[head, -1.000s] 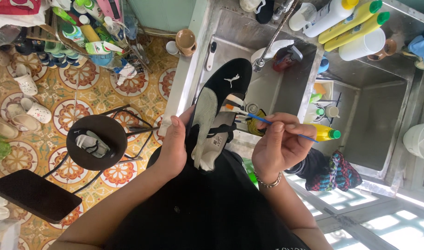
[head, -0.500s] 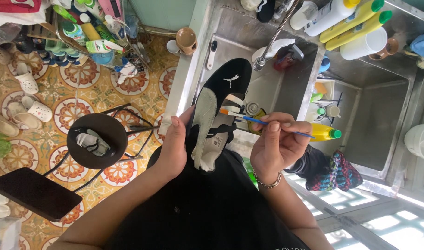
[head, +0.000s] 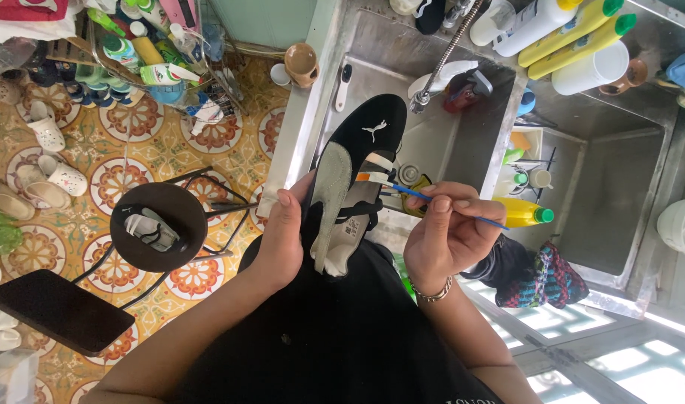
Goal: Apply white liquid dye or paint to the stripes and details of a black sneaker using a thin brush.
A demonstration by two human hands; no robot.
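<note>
Left hand point(head: 283, 243) fingers clamp the black shoe point(head: 357, 172) steady above the sink point(head: 477, 142), so right hand point(head: 451, 236) fingers pinching the toothbrush point(head: 402, 191) can reach its side.

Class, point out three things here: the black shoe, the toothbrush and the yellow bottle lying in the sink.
black shoe point(head: 372, 123), head view, on its black toe.
toothbrush point(head: 411, 193), head view, on its blue handle.
yellow bottle point(head: 514, 212), head view, on its body.

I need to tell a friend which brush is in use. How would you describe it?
Start at the steel sink; a black shoe is held above it by the left hand. The toothbrush in the right hand has a thin blue handle and touches the shoe's side.
</note>
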